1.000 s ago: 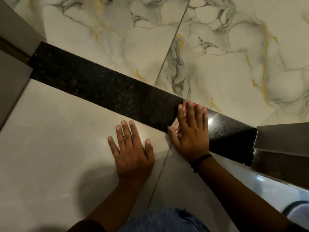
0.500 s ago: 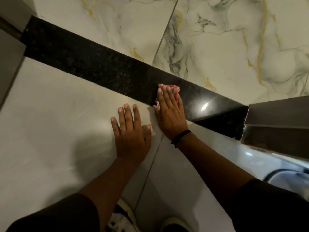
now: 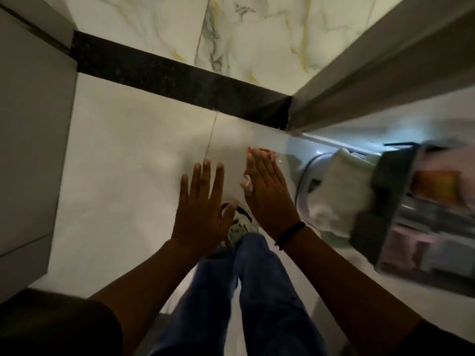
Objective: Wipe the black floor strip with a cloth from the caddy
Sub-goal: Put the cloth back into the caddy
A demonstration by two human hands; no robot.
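**Q:** Step, at this entry?

**A:** Wiping looked over or paused, as I judged it. Neither hand was on the strip [image 3: 180, 80]; both hung above the pale floor [image 3: 115, 150], well short of it.

**Q:** Hands?

**A:** Left hand [image 3: 203, 209]: fingers spread flat, nothing in it. Right hand [image 3: 267, 191]: fingers straight and together, with a pinkish cloth [image 3: 248, 185] pressed under the palm; bits showed at the fingertips and beside the thumb.

**Q:** Caddy?

**A:** Caddy [image 3: 385, 201]: grey, at the right, blurred, a white cloth [image 3: 341, 186] draped over its near edge. Contents too smeared to list.

**Q:** Next move?

**A:** Either a return of the cloth to the caddy, a reach to the right, or another pass, which would call for bending forward to the strip.

**Q:** Surface and room?

**A:** Strip: black, speckled, running slantwise between the pale floor and a veined marble floor [image 3: 257, 34]. Grey frame [image 3: 372, 73] met its right end, a grey panel [image 3: 30, 124] its left. Jeans [image 3: 257, 291] and one shoe [image 3: 240, 224] showed below. Light was dim.
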